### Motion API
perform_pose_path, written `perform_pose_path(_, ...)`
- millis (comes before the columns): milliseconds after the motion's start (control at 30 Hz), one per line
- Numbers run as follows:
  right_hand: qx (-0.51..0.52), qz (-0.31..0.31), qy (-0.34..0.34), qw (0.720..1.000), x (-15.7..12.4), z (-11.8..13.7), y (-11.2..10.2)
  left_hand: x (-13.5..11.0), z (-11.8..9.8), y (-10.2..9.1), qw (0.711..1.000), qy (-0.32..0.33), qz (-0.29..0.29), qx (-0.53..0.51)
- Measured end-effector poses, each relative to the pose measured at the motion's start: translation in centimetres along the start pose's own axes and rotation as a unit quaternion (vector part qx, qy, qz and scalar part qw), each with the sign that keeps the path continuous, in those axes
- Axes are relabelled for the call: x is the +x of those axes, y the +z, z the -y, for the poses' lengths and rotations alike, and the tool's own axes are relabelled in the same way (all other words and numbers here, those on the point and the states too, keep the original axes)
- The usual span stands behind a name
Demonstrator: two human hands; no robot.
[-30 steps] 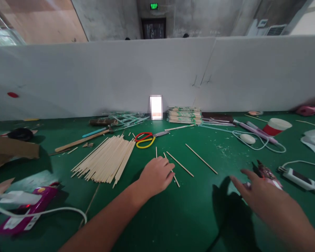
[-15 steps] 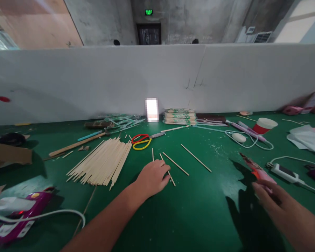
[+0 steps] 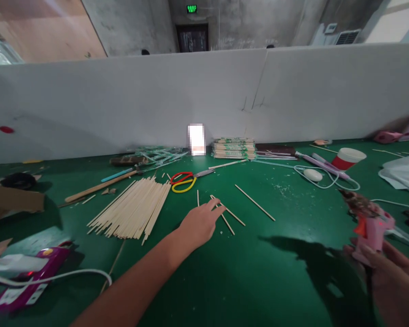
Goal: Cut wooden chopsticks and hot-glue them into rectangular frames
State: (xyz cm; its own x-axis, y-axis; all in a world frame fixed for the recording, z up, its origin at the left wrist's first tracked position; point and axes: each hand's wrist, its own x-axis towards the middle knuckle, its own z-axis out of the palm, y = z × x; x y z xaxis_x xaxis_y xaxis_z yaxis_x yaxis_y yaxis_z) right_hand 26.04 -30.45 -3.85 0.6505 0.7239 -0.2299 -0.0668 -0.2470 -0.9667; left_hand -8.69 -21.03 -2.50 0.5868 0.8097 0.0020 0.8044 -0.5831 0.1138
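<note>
My left hand [image 3: 200,223] reaches over the table with two fingers stretched out and apart, their tips at a thin wooden stick [image 3: 227,223]. A second stick [image 3: 236,217] crosses close to it near the fingertips, and a short length of another stick [image 3: 198,198] shows behind the hand. Farther right lies a separate stick [image 3: 255,202]. At the right, my right hand [image 3: 391,268] is wrapped round the handle of a pink hot glue gun [image 3: 373,231], held above the table with its dirty nozzle pointing up and left.
A spread pile of sticks [image 3: 131,209] lies left of red-and-yellow scissors [image 3: 183,181]. Wrapped stick bundles [image 3: 234,148] rest against the white partition [image 3: 122,100]. A paper cup [image 3: 348,158] and white cable stand at right, a purple power strip [image 3: 37,277] at lower left.
The glue gun has been raised and turned, moving right. My left fingers have stretched forward, and the stick under them has shifted slightly right, its far end now against the neighbouring stick.
</note>
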Motion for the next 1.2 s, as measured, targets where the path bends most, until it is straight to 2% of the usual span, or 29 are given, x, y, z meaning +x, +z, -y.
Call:
perform_pose_path(33, 0.044, -0.013, 0.043, 0.998, -0.2, 0.8, 0.5, 0.4, 0.0, -0.1, 1.0, 0.008, 0.012, 0.021)
perform_pose_path(100, 0.085, 0.001, 0.114, 0.99, -0.8, 2.0, 1.4, 1.5, 0.0, -0.2, 0.997, 0.035, 0.029, 0.055)
perform_pose_path(167, 0.097, 0.021, 0.137, 0.985, -1.2, 2.9, 2.1, 2.7, -0.2, -0.4, 0.993, 0.075, 0.038, 0.081)
perform_pose_path(300, 0.133, 0.053, 0.115, 0.983, -1.9, 4.2, 3.1, 4.9, -0.4, -0.6, 0.981, 0.148, 0.039, 0.121)
perform_pose_path(433, 0.214, 0.114, 0.05, 0.969, -2.7, 5.7, 4.6, 6.0, 0.3, -0.7, 0.978, 0.163, 0.032, 0.122)
perform_pose_path(533, 0.248, 0.117, -0.011, 0.962, -2.7, 6.5, 6.3, 6.6, 1.2, -0.8, 0.983, 0.139, 0.032, 0.119)
perform_pose_path(633, 0.234, 0.18, -0.04, 0.955, -1.5, 6.4, 8.6, 7.3, 2.2, -0.8, 0.987, 0.099, 0.025, 0.126)
perform_pose_path(700, 0.192, 0.235, -0.045, 0.952, 0.0, 5.7, 10.3, 7.9, 2.9, -0.7, 0.988, 0.078, 0.018, 0.129)
perform_pose_path(767, 0.162, 0.229, -0.069, 0.958, 1.4, 4.7, 12.0, 8.7, 3.4, -0.6, 0.99, 0.055, 0.011, 0.132)
perform_pose_path(867, 0.105, 0.242, -0.067, 0.962, 2.9, 3.0, 13.9, 9.9, 4.1, -0.4, 0.991, 0.017, 0.001, 0.133)
perform_pose_path(1067, 0.064, 0.275, -0.087, 0.955, 2.8, 1.4, 14.7, 11.6, 4.7, -0.5, 0.993, -0.041, -0.012, 0.111)
perform_pose_path(1200, 0.041, 0.267, -0.086, 0.959, 2.2, 1.1, 14.6, 12.1, 4.9, -0.9, 0.995, -0.067, 0.003, 0.075)
